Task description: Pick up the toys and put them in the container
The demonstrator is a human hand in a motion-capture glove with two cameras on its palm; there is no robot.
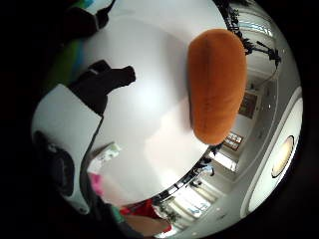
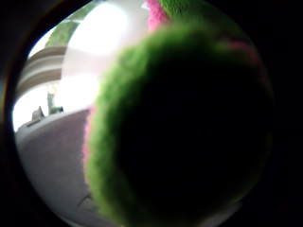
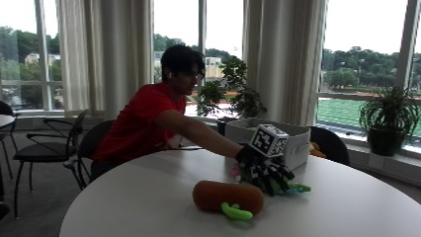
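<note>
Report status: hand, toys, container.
Right hand down on green-pink plush toy, grip unconfirmed. Orange plush toy loose on table. Container behind hand, path unobstructed.

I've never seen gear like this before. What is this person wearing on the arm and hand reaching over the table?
The right hand wears a black glove that covers the fingers. The arm behind it is bare below a short red sleeve of a T-shirt. In the palm view, black straps and a white plastic housing belong to the glove.
</note>
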